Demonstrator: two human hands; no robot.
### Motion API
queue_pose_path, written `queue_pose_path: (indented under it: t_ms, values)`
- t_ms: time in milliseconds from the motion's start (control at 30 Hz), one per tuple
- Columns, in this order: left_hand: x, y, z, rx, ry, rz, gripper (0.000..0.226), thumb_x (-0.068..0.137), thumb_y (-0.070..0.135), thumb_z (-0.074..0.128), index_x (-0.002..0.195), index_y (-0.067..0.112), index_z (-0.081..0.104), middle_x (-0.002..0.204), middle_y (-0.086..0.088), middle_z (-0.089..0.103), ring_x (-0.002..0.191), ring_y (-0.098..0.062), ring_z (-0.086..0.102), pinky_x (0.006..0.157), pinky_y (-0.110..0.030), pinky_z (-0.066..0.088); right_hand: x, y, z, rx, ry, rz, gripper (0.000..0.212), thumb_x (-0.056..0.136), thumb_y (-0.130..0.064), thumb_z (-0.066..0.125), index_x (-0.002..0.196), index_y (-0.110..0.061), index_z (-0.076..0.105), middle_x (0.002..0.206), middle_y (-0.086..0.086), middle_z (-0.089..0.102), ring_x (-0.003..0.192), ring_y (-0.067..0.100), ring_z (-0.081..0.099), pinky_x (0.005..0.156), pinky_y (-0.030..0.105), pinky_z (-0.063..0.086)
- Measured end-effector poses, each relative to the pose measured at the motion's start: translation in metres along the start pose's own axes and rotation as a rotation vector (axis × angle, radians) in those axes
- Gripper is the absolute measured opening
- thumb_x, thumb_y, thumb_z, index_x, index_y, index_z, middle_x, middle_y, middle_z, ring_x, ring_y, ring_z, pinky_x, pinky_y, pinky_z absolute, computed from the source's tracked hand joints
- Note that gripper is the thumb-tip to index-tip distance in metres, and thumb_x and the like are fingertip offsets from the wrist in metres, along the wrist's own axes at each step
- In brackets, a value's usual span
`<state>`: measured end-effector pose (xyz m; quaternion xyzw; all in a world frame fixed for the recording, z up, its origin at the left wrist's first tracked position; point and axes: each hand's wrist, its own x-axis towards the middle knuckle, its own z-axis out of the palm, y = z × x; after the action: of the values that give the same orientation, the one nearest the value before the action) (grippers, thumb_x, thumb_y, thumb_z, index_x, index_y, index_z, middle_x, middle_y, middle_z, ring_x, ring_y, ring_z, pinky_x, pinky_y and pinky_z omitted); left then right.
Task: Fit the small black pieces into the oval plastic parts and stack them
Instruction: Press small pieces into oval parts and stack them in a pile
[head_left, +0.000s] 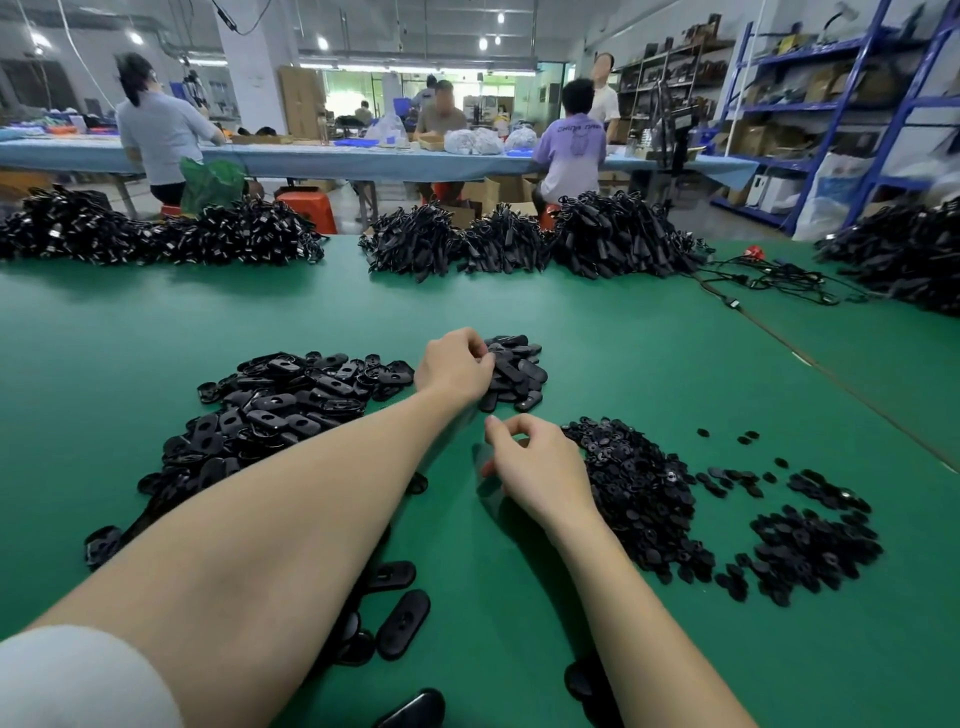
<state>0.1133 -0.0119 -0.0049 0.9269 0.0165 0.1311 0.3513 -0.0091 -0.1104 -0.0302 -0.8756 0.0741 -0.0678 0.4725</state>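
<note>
left hand (454, 366) reaching over green table (156, 332), fingers curled onto small stack of oval parts (514, 371) — right hand (535, 462) beside pile of small black pieces (639, 483), thumb and forefinger pinched, contents unclear

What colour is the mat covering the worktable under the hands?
Green, a plain green mat without pattern, seen clearly in the head view.
</note>
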Motion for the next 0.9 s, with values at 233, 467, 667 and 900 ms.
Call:
queue_pose_path:
  t_ms: [233, 467, 667, 900]
  values:
    - [-0.023, -0.008, -0.021, -0.246, 0.053, 0.057, 0.008, 0.094, 0.030, 0.060, 0.093, 0.025, 0.066, 0.094, 0.010, 0.069, 0.088, -0.013, 0.064, 0.084, -0.028, 0.047, 0.000, 0.000, 0.000, -0.025, -0.010, 0.015, 0.034, 0.096, -0.052, 0.051, 0.091, -0.024, 0.068, 0.086, -0.002, 0.077, 0.091, 0.022, 0.070, 0.089, 0.035, 0.054]
    - [-0.076, -0.022, -0.069, -0.415, 0.042, 0.071, 0.006, 0.093, 0.026, 0.064, 0.092, 0.024, 0.069, 0.087, 0.016, 0.067, 0.080, 0.006, 0.060, 0.072, -0.016, 0.044, -0.003, -0.006, -0.004, -0.027, -0.011, 0.021, 0.031, 0.096, -0.048, 0.055, 0.085, -0.022, 0.070, 0.074, -0.007, 0.076, 0.086, 0.023, 0.071, 0.090, 0.036, 0.055]
    - [-0.112, -0.034, -0.090, -0.017, -0.111, 0.116, 0.005, 0.087, 0.029, 0.064, 0.084, 0.030, 0.067, 0.082, 0.017, 0.066, 0.081, -0.006, 0.062, 0.084, -0.027, 0.051, -0.011, -0.012, -0.007, -0.140, -0.084, -0.010, 0.029, 0.094, -0.047, 0.057, 0.084, -0.023, 0.071, 0.078, -0.006, 0.077, 0.087, 0.023, 0.071, 0.091, 0.037, 0.055]
    - [-0.124, -0.032, -0.083, 0.358, -0.257, 0.135, 0.022, 0.083, 0.044, 0.068, 0.100, 0.030, 0.063, 0.110, 0.005, 0.061, 0.111, -0.019, 0.055, 0.087, -0.032, 0.045, -0.013, -0.017, -0.008, -0.245, -0.136, -0.044, 0.028, 0.091, -0.048, 0.059, 0.082, -0.025, 0.071, 0.087, -0.004, 0.076, 0.091, 0.021, 0.069, 0.090, 0.035, 0.054]
